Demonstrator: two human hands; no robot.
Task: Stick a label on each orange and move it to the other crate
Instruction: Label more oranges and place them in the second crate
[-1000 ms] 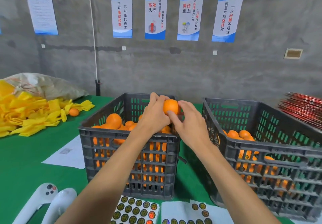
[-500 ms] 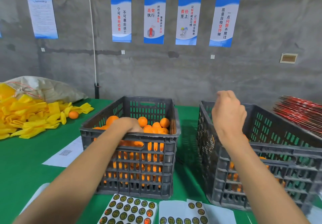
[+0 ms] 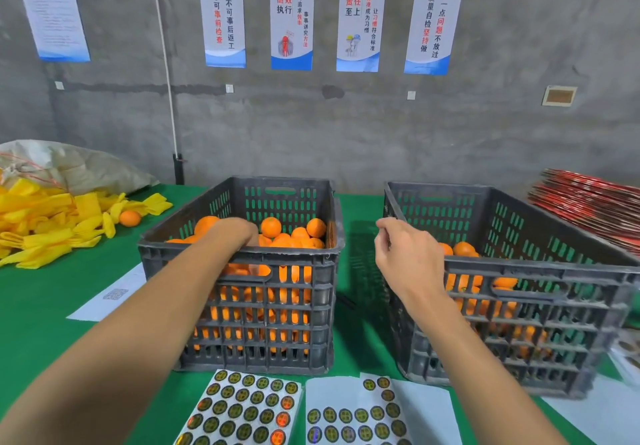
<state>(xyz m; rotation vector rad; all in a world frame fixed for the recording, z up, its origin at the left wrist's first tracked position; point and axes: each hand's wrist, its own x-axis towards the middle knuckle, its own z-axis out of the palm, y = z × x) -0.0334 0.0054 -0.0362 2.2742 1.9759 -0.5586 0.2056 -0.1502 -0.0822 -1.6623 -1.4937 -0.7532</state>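
The left dark grey crate [image 3: 239, 254] is heaped with oranges [image 3: 271, 227]. My left hand [image 3: 232, 233] reaches over its front rim and rests down among them; its fingers are hidden, so I cannot tell whether it grips one. The right grey crate [image 3: 540, 266] holds a lower layer of oranges [image 3: 464, 249]. My right hand [image 3: 407, 254] hovers by that crate's near left corner, over the gap between the crates, fingers loosely curled with nothing in them. Two sheets of round labels [image 3: 244, 410] [image 3: 356, 417] lie in front of the crates.
On the green table [image 3: 41, 313], yellow foam nets [image 3: 41, 230] and one loose orange [image 3: 130, 218] lie at the left, with a sack [image 3: 69, 164] behind. A white paper [image 3: 110, 295] lies left of the crate. A red stack [image 3: 588, 209] sits at the far right.
Both hands held one orange over the left crate. The right hand carried it over the right crate and has come back empty; the left hand dropped into the left crate.
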